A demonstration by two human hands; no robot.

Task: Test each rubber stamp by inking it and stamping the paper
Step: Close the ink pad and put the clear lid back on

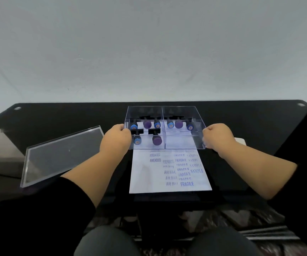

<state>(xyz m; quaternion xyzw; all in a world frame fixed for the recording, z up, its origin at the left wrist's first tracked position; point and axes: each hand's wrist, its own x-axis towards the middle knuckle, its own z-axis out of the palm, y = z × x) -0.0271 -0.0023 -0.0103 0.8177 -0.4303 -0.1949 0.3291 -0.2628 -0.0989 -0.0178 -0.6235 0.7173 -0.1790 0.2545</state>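
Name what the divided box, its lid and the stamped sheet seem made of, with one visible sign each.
Box: clear glossy plastic, probably acrylic; stamps show through its walls.
Lid: likely the same; transparent, edges catching light.
Sheet: white matte paper; ink prints, lies flat.

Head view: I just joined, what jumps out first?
A clear box of blue- and purple-handled stamps sits mid-table, gripped by the left hand and right hand at its sides. Just in front lies the paper, printed with AMENDED, AIR MAIL, FRAGILE and SAMPLE. The lid lies off to the left.
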